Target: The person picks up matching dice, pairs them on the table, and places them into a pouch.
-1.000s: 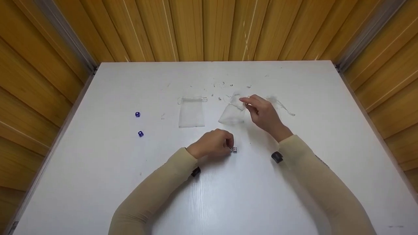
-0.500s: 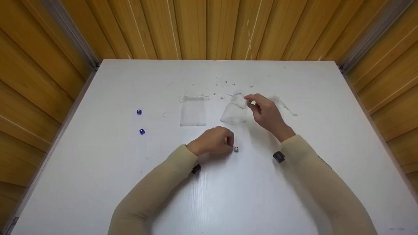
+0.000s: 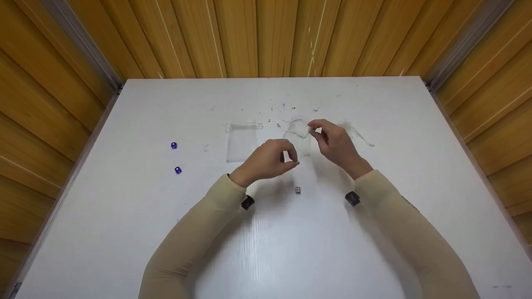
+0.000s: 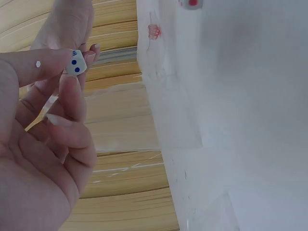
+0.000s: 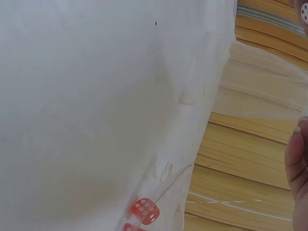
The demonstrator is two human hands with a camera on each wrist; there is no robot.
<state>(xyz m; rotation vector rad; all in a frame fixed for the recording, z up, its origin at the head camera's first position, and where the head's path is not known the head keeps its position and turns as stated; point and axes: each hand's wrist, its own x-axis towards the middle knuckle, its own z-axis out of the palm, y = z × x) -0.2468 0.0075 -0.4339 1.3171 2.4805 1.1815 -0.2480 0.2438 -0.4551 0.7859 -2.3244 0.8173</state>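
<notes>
My left hand (image 3: pixel 266 160) pinches a small white die (image 4: pixel 75 65) with blue pips between thumb and fingertip, raised above the table just in front of a sheer drawstring bag (image 3: pixel 297 128). With thumb and forefinger, my right hand (image 3: pixel 337 143) pinches that bag at its upper right edge; the mesh (image 5: pixel 260 82) stands up from the table in the right wrist view. A second white die (image 3: pixel 298 190) lies on the table below the left hand. Red dice (image 5: pixel 145 211) show at a further sheer bag beside the right hand, which hides much of it in the head view.
Another sheer bag (image 3: pixel 239 143) lies flat left of the held one, partly behind the left hand. Two blue dice (image 3: pixel 174 145) sit apart at the left of the white table (image 3: pixel 124 245). Small scraps are scattered towards the back, before a yellow slatted wall (image 3: pixel 241 37).
My left hand has lifted a white die off the table and moved up towards the bag, leaving the other white die behind. The right hand keeps its pinch on the bag, whose mouth looks wider.
</notes>
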